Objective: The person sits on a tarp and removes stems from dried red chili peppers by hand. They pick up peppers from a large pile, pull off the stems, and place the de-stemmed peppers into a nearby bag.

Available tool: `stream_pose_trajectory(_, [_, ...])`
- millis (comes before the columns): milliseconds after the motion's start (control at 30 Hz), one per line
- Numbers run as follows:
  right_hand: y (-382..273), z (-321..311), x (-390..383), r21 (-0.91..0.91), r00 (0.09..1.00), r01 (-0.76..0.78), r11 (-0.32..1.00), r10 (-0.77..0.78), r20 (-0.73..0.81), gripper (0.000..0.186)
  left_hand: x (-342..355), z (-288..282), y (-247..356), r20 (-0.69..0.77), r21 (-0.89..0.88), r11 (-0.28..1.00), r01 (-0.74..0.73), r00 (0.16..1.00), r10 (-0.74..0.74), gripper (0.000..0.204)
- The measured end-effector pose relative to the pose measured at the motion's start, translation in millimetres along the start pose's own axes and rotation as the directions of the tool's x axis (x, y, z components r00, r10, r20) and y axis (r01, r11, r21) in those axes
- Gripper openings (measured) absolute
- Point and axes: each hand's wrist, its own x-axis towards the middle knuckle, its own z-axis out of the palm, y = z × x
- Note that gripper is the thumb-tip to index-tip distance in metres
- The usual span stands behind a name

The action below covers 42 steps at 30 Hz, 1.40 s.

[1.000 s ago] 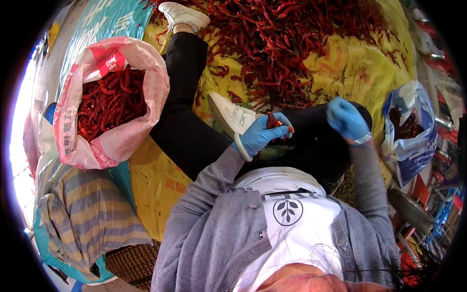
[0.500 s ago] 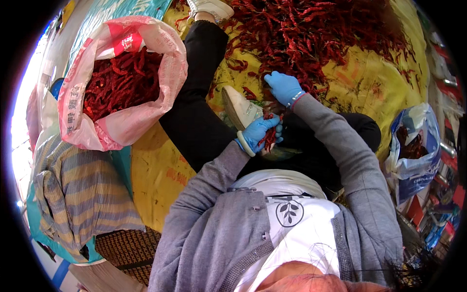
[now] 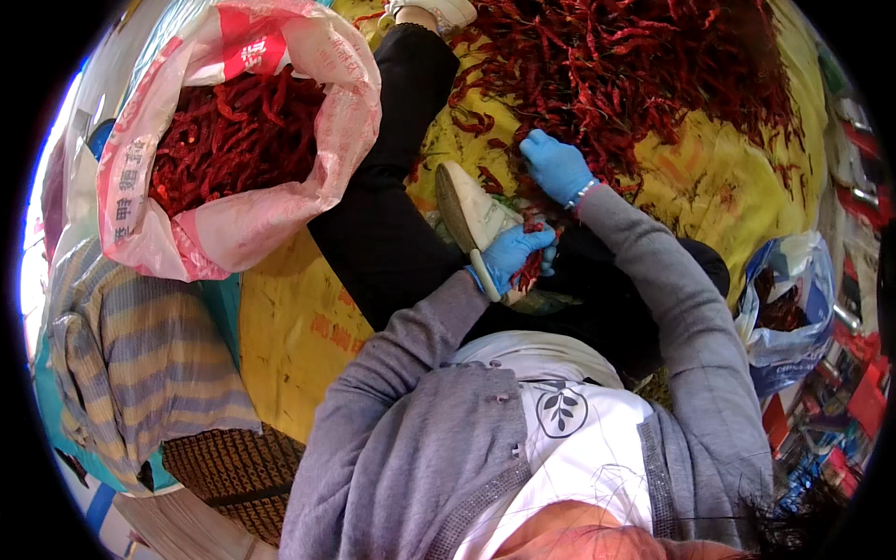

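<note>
My left hand (image 3: 511, 256), in a blue glove, is closed around a small bunch of dried red chillies (image 3: 530, 266) above my lap, beside a white shoe (image 3: 478, 207). My right hand (image 3: 558, 168), gloved in blue too, is at the near edge of a big heap of dried red chillies (image 3: 616, 70). Its fingers are curled together, and what they hold, if anything, is hidden. At the far left, an open white and pink sack (image 3: 271, 219) contains many dried chillies (image 3: 233, 140).
Yellow sheeting (image 3: 299, 317) with scattered chillies lies beneath me. To the right stands a blue and white bag (image 3: 789, 350) with some dark red chillies inside. A striped cloth sack (image 3: 154, 359) sits on the left, by a dark patterned mat (image 3: 233, 471).
The view has shifted slightly, so the sacks, shoe and heap sit in different places. My left hand still grips its chillies; my right hand stays by the heap with fingers curled.
</note>
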Motion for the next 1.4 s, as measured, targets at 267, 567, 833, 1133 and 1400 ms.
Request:
stream_pose_trajectory(267, [0, 25, 10, -0.043, 0.998, 0.066, 0.997, -0.065, 0.022, 0.022, 4, 1, 0, -0.018, 0.032, 0.999, 0.018, 1.0, -0.018, 0.016])
stream_pose_trajectory(567, [3, 11, 11, 0.09, 0.973, 0.099, 0.991, -0.078, -0.216, 0.021, 5, 5, -1, -0.037, 0.05, 0.999, -0.002, 0.999, 0.003, 0.014])
stream_pose_trajectory(833, [11, -22, 16, 0.38, 0.939, 0.013, 0.925, 0.119, -0.323, 0.011, 0, 1, 13, -0.012, 0.019, 0.948, -0.317, 0.948, 0.318, 0.004])
stream_pose_trajectory(1133, [-5, -2, 19, 0.013, 0.986, 0.085, 0.996, -0.082, -0.143, 0.018, -9, 14, 6, -0.104, 0.029, 0.979, -0.202, 0.973, 0.204, 0.015])
stream_pose_trajectory(1400, [17, -61, 7, 0.667, 0.925, -0.071, 0.741, 0.3, -0.234, 0.014, -3, -5, 13, -0.101, -0.118, 0.936, -0.331, 0.942, 0.32, 0.014])
